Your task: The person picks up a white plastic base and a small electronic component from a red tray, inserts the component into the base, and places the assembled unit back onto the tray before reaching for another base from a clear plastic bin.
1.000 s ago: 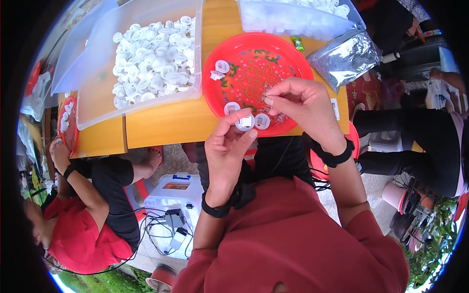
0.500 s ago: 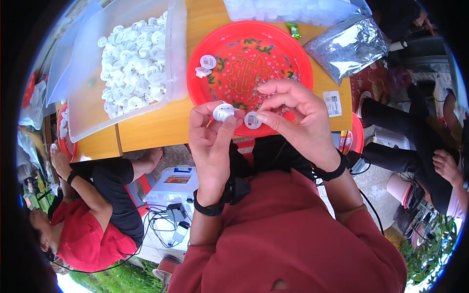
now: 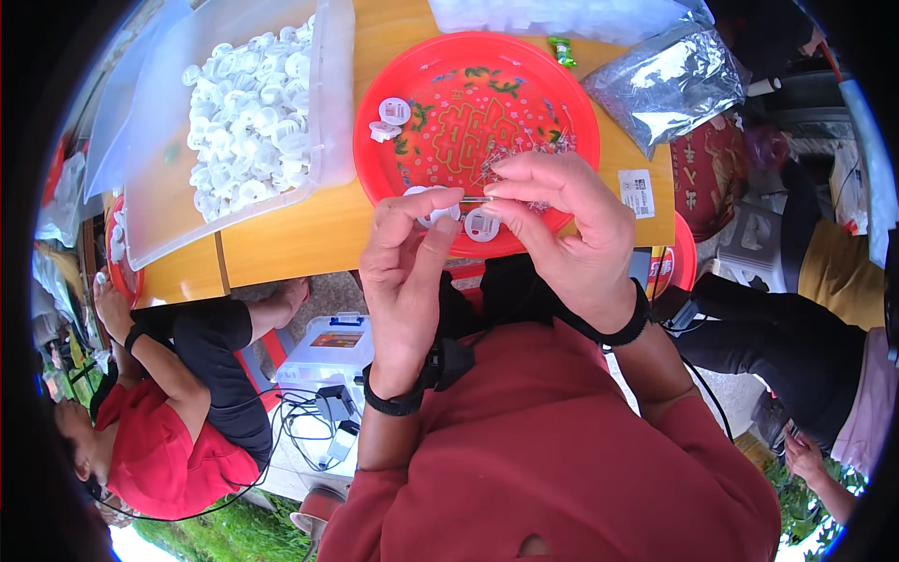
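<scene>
My left hand (image 3: 409, 267) is closed on a white round plastic piece (image 3: 442, 213), held over the near left part of a red round tray (image 3: 375, 155). Between thumb and fingertips, my right hand (image 3: 576, 234) pinches a thin pin-like piece (image 3: 475, 199), which points toward the left fingertips. Another white disc (image 3: 481, 225) is at the tray's near side, just below the pinch. Loose thin pins (image 3: 560, 142) lie in the tray beyond my right hand, partly hidden by it. Two more white plastic pieces (image 3: 394, 111) rest at the tray's left side.
A clear bin (image 3: 332, 112) with a heap of white round pieces (image 3: 253, 122) stands left. A silvery bag (image 3: 660, 84), a green wrapper (image 3: 562, 51) and a printed label (image 3: 637, 194) lie right. A person in red (image 3: 187, 440) sits at left; another person's legs (image 3: 777, 328) show right.
My right hand has come off the white disc at the tray's near side and now pinches a thin pin near the left fingertips. The left hand's white piece has tilted and sits more hidden.
</scene>
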A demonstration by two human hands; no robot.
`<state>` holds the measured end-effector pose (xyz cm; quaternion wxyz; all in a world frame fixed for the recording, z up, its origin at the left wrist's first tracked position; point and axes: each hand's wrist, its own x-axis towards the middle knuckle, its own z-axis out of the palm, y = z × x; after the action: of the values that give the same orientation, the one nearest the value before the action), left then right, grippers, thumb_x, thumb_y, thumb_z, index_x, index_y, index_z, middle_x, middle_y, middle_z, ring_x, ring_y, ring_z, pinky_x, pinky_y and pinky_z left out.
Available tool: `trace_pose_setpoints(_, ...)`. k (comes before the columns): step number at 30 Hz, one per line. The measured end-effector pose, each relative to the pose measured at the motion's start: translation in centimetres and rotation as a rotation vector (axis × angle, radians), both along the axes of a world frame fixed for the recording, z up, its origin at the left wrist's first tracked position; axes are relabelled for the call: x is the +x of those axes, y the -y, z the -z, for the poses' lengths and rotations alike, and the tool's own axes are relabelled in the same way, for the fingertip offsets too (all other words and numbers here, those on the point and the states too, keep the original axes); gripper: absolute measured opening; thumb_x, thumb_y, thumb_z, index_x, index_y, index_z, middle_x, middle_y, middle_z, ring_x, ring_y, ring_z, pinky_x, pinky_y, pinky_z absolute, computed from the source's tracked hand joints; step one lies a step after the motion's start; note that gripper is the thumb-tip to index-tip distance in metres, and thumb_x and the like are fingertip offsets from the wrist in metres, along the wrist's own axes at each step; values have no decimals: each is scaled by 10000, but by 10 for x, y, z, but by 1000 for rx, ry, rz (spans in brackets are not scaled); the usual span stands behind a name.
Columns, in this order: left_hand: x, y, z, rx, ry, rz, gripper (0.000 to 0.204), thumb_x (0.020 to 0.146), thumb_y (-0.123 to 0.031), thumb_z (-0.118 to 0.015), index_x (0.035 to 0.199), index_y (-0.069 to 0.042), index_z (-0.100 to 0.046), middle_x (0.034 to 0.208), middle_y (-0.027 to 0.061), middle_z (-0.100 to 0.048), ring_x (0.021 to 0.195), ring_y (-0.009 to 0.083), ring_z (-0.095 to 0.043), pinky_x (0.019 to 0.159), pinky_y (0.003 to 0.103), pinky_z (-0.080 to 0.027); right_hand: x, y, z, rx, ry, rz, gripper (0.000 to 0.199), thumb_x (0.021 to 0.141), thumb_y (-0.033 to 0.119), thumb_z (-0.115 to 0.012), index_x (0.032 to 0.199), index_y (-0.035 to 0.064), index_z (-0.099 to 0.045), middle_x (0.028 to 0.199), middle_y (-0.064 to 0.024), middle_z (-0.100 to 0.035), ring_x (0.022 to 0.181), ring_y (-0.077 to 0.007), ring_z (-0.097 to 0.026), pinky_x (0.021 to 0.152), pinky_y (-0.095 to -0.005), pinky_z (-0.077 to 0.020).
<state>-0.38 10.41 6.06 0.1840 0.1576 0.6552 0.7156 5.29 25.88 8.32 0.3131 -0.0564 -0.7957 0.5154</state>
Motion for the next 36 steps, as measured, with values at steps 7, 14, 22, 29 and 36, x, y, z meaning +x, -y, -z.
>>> trace_pose_setpoints(7, 4, -12, -8, 171, 176, 39, 124, 932, -47, -609, 1050, -8, -606, 1030, 38, -594, 884, 76, -570, 787, 228, -464, 1, -5, 1, 186, -62, -7, 362, 735, -24, -731, 1081, 69, -674, 895, -59, -697, 719, -178, -614, 615, -296, -510)
trace_pose_setpoints(14, 4, -11, -8, 169, 113, 18, 93, 926, -17, -599, 1009, -1, -639, 982, 44, -572, 905, 110, -584, 834, 252, -461, 5, 0, -4, 50, -46, -94, 259, 771, -32, -704, 1023, -1, -651, 1042, -105, -682, 793, -216, -644, 718, -315, -513)
trace_pose_setpoints(22, 7, -8, -7, 238, 161, 46, 50, 913, -42, -634, 963, -34, -636, 954, 28, -584, 831, 72, -538, 714, 214, -442, 8, -1, -15, -91, 185, -237, 523, 835, -2, -680, 1305, -9, -449, 882, -96, -709, 861, -152, -671, 869, -294, -474)
trace_pose_setpoints(29, 10, -9, 0, 243, 117, -22, 51, 899, -19, -634, 933, -54, -649, 899, -13, -586, 722, 32, -478, 609, 194, -374, 14, 6, -12, -23, 192, -161, 343, 791, -17, -714, 1113, 9, -602, 893, -80, -689, 860, -208, -663, 763, -321, -498)
trace_pose_setpoints(36, 6, -2, -15, 211, 432, 57, 67, 936, -96, -582, 907, -54, -625, 902, -3, -620, 814, 55, -529, 742, 223, -432, 5, 1, -6, 462, -59, -114, 289, 681, -21, -762, 941, 65, -667, 882, -41, -662, 733, -213, -610, 665, -343, -458)
